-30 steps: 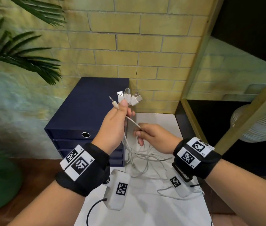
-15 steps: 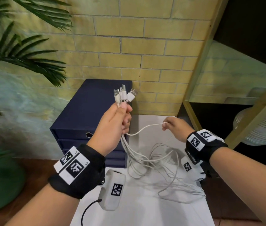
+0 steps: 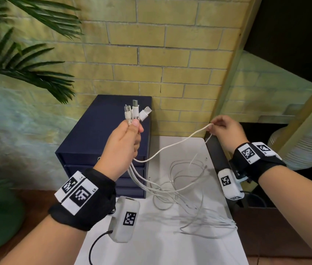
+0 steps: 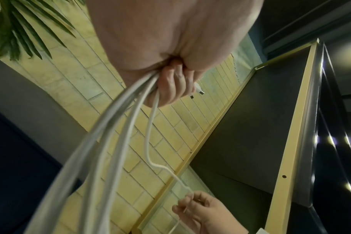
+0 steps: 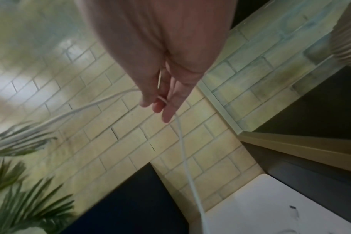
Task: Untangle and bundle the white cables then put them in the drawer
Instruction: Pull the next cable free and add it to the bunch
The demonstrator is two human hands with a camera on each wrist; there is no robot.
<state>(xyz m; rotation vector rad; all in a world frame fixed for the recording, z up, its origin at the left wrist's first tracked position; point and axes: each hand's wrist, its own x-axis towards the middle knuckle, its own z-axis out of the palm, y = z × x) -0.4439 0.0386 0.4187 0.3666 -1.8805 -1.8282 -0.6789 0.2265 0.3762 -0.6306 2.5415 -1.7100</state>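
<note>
Yellow brick wall (image 3: 170,44), palm fronds (image 3: 27,73) at left, gold-framed dark shelving (image 3: 294,35) at right.

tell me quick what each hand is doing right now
Left hand: fist gripping the plug ends of the white cables.
Right hand: pinching one white cable strand, pulled out to the side.

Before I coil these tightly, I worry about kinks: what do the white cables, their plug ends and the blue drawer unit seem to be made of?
White cables: soft plastic or rubber sheath, semi-matte; they droop in loose curves.
Plug ends: white moulded plastic bodies with shiny metal tips, by their silver glint.
Blue drawer unit: matte navy, probably covered board or plastic; the look leaves it open.
</note>
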